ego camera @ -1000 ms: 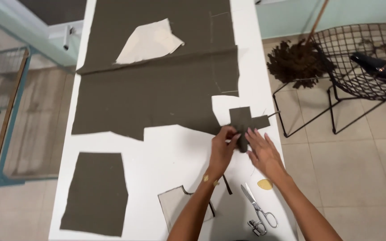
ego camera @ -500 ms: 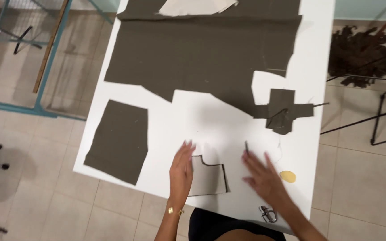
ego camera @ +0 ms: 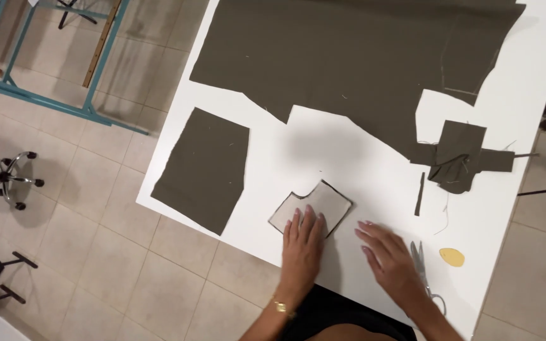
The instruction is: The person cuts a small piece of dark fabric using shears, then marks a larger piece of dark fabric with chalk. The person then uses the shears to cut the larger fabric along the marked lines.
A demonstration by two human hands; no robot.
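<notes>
We see the left hand [ego camera: 303, 243] flat, fingers spread, pressing the small beige paper pattern piece [ego camera: 314, 206] near the white table's [ego camera: 374, 183] front edge. Right of the pattern, the right hand [ego camera: 388, 257] lies open, gripping nothing, just beside silver scissors [ego camera: 422, 265]. Bare tabletop stretches beyond the pattern.

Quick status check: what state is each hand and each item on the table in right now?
Left hand: flat on the beige pattern piece.
Right hand: open, palm down on the white table.
Scissors: closed, lying flat.
Large olive fabric: spread out, partly cut.
</notes>
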